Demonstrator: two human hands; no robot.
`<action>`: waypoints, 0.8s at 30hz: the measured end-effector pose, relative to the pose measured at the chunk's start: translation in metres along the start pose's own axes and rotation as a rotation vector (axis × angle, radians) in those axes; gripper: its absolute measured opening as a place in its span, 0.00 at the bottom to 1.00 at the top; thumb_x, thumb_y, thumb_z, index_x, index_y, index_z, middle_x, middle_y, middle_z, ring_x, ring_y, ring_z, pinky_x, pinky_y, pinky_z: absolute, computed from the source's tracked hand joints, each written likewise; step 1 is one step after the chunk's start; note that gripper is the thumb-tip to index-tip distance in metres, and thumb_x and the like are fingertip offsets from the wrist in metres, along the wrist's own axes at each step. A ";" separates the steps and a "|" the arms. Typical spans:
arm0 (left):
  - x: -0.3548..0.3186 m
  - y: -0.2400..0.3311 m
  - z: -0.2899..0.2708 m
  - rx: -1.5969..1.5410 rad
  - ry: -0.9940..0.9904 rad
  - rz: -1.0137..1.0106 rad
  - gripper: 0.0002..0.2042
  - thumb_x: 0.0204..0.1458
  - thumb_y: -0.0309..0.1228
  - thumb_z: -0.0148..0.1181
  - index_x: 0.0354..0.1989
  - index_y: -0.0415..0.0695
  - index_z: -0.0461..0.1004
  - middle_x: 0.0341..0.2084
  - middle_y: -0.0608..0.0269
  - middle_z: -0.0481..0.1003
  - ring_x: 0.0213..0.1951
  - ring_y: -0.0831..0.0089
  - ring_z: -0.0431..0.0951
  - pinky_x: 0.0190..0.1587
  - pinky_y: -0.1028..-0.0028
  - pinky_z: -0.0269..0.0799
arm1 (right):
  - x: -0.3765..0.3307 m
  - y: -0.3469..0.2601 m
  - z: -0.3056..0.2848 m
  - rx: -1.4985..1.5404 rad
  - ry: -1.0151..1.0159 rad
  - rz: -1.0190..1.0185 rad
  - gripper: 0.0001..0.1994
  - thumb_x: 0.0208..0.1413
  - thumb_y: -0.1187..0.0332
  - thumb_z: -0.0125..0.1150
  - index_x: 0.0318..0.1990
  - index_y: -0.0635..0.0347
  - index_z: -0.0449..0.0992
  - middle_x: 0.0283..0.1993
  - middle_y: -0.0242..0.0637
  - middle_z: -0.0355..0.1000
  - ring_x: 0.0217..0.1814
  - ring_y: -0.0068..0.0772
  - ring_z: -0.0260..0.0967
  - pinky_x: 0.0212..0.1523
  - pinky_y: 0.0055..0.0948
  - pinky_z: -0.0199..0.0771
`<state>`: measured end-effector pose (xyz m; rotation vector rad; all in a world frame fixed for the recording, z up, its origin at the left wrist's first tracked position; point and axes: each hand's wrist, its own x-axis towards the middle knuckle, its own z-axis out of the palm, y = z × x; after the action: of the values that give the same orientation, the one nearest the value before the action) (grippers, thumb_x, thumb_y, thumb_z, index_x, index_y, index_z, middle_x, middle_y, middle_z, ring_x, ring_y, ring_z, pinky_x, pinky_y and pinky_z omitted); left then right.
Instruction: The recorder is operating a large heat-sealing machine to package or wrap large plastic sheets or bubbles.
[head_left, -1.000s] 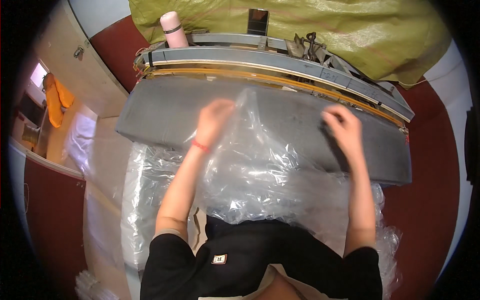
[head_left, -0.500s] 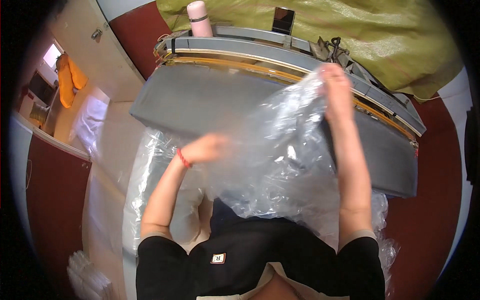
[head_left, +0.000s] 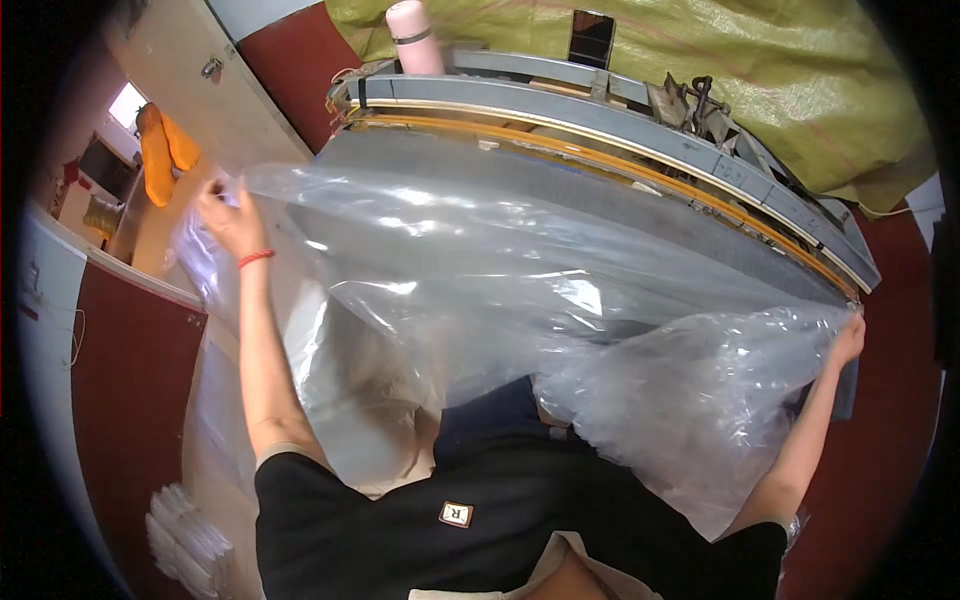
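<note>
A large clear plastic sheet (head_left: 470, 240) is stretched wide between my two hands, over the grey-topped bench in front of me. My left hand (head_left: 232, 222), with a red cord bracelet on its wrist, pinches the sheet's far left corner. At the right end of the bench my right hand (head_left: 848, 340) is closed on the opposite edge. Below that hand the plastic hangs in loose, shiny folds toward my lap. The grey bench surface (head_left: 400, 155) shows through the film and beyond its far edge.
Behind the bench runs a long metal frame (head_left: 620, 115) with an orange strip (head_left: 560, 140). A pink bottle (head_left: 414, 40) and a dark phone-like slab (head_left: 591, 38) stand at the back, before a yellow-green tarp (head_left: 780, 80). Bundled clear plastic (head_left: 188, 535) lies lower left, near an open door (head_left: 225, 90).
My hands have moved far apart, left hand out to the left, right hand down to the right. The bunched plastic is now spread across the bench. My left hand has taken hold of a corner.
</note>
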<state>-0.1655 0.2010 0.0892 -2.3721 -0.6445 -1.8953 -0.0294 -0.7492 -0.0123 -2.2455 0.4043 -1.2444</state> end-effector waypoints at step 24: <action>-0.098 0.196 -0.038 -1.426 -1.609 -0.231 0.19 0.54 0.40 0.42 0.24 0.36 0.70 0.27 0.51 0.72 0.25 0.74 0.73 0.21 0.81 0.64 | -0.034 0.005 -0.067 -0.883 -0.218 0.355 0.18 0.54 0.54 0.37 0.39 0.56 0.69 0.40 0.49 0.69 0.44 0.51 0.65 0.41 0.46 0.63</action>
<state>-0.1502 -0.0178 0.0511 -4.3582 1.0035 0.5343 -0.1037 -0.7569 -0.0094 -2.7772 1.4075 -0.6730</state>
